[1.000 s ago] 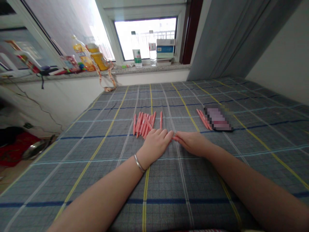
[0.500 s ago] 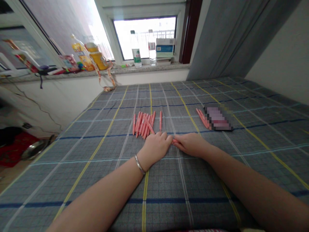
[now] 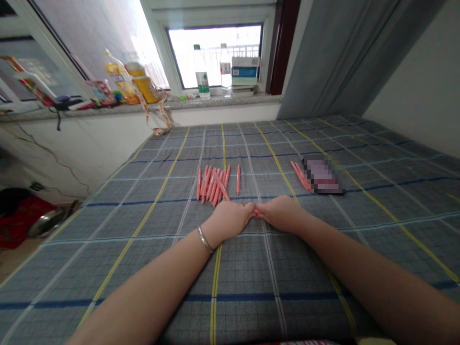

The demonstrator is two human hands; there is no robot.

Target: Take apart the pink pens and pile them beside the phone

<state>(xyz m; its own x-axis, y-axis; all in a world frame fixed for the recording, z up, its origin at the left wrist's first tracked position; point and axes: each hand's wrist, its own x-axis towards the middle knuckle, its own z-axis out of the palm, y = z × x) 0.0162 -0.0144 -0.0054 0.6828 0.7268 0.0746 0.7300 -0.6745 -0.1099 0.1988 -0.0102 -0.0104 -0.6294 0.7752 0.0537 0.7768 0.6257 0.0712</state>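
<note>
My left hand (image 3: 230, 219), with a silver bracelet at the wrist, and my right hand (image 3: 282, 213) meet fingertip to fingertip on the grey plaid bedsheet (image 3: 151, 239). Both are closed round one pink pen (image 3: 256, 212), of which only a small piece shows between them. Just beyond my left hand lies a pile of several pink pens (image 3: 212, 183), with a single pink pen (image 3: 237, 179) set a little apart to its right.
A few more pink pens (image 3: 299, 175) lie beside a blurred flat object (image 3: 323, 176) at the right. On the windowsill (image 3: 223, 100) stand two bottles, a box, drink bottles and clutter. The bed's left edge drops to the floor, with red cloth and a metal bowl below.
Both hands have drawn slightly toward me. My left fingers, stretched out flat a second ago, have curled into a closed grip against the right fingertips.
</note>
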